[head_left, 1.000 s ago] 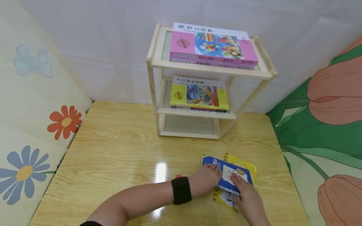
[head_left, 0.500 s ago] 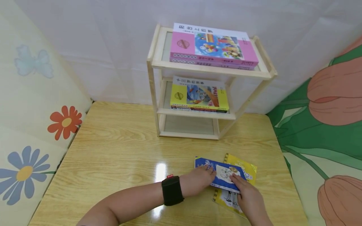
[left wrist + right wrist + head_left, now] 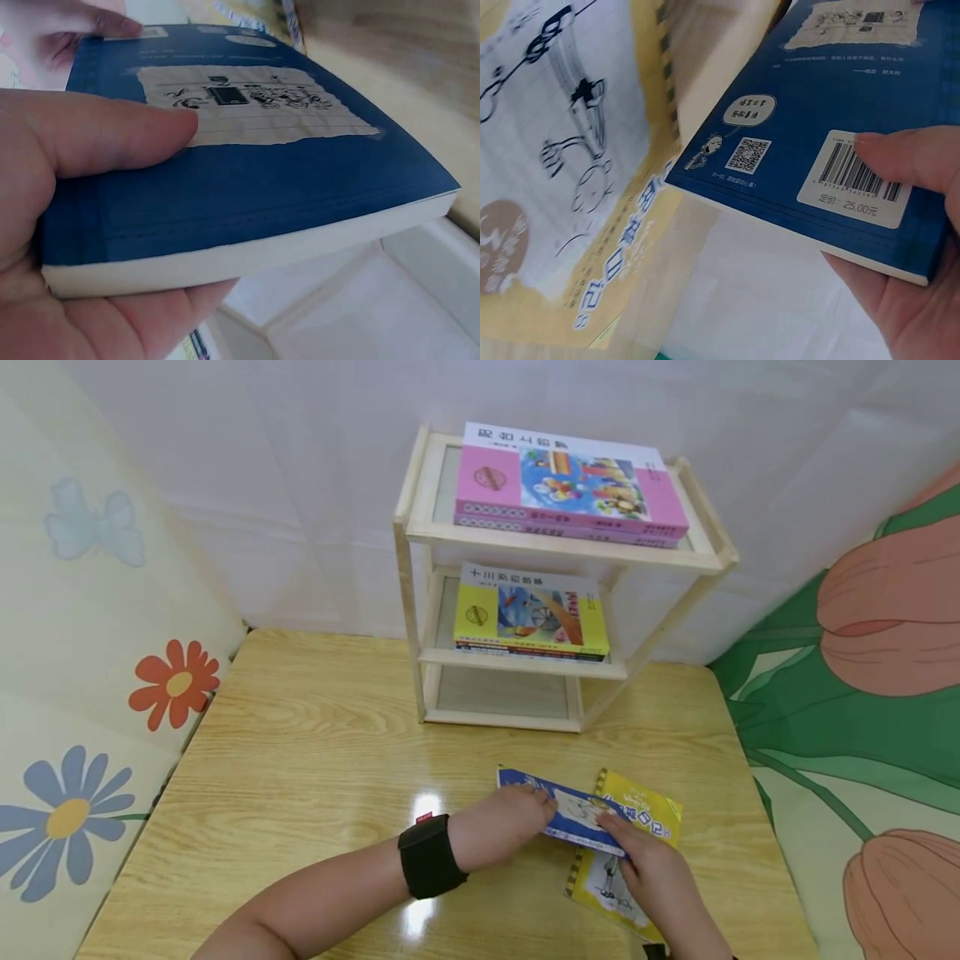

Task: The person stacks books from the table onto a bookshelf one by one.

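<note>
Both hands hold a blue paperback book by its two ends, tilted up from the table. My left hand grips the left end; in the left wrist view its thumb lies on the blue back cover and the fingers pass underneath. At the other end, my right hand pinches the book, and the right wrist view has that thumb over the barcode label. A yellow paperback book with a line-drawn figure lies flat on the table, partly overlapped by the blue book and right hand.
Behind the hands stands a three-tier wooden shelf. Pink books are stacked on its top tier, and a pile topped by a yellow-and-white book lies on the middle tier. The wood-grain table meets printed side panels left and right.
The blue book has shifted left across the yellow book and tipped up, uncovering more of the yellow cover. My left hand moved left with it; the right hand keeps its end.
</note>
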A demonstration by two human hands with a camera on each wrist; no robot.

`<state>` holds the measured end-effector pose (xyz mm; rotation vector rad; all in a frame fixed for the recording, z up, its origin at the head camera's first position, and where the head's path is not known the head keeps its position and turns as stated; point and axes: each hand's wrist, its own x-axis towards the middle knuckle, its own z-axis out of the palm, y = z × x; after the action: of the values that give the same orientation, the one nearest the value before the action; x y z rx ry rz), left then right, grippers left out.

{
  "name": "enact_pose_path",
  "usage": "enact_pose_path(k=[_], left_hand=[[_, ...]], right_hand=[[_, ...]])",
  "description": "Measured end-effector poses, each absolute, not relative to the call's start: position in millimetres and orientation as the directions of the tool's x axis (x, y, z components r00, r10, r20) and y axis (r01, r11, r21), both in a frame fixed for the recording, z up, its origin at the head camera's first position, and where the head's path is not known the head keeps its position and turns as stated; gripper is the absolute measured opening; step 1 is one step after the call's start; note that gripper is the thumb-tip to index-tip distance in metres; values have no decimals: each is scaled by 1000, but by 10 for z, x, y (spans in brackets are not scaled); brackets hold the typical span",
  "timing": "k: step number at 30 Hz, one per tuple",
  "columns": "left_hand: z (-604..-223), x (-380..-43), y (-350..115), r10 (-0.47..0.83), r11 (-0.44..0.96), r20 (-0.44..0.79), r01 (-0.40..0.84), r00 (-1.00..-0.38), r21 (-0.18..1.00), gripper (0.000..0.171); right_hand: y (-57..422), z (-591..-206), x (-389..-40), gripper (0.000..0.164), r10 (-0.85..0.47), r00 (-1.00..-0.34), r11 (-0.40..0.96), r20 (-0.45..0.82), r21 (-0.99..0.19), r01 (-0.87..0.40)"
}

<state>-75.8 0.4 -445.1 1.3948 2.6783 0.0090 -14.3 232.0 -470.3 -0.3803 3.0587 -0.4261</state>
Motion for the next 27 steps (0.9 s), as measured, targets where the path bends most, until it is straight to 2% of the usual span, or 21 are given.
enact_pose_path(k=[6, 15, 20, 27], left_hand=[[-4297, -777, -68, 800, 595, -127, 803, -587, 36, 34], [-3925, -812, -168, 774, 625, -141, 780, -617, 17, 46], [-3699, -795, -267, 768, 640, -79, 765, -635, 67, 50], [-3477, -740, -390, 781, 624, 45, 781, -623, -22, 50]], right_hand=[[2276, -4645, -186, 52, -292, -952, 915, 95, -263, -307], [2248, -4346, -297, 54, -377, -861, 871, 341, -186, -455], [2217, -4141, -346, 53, -400, -816, 853, 417, -156, -498], [2151, -3993, -384, 47, -388, -767, 842, 510, -141, -520]])
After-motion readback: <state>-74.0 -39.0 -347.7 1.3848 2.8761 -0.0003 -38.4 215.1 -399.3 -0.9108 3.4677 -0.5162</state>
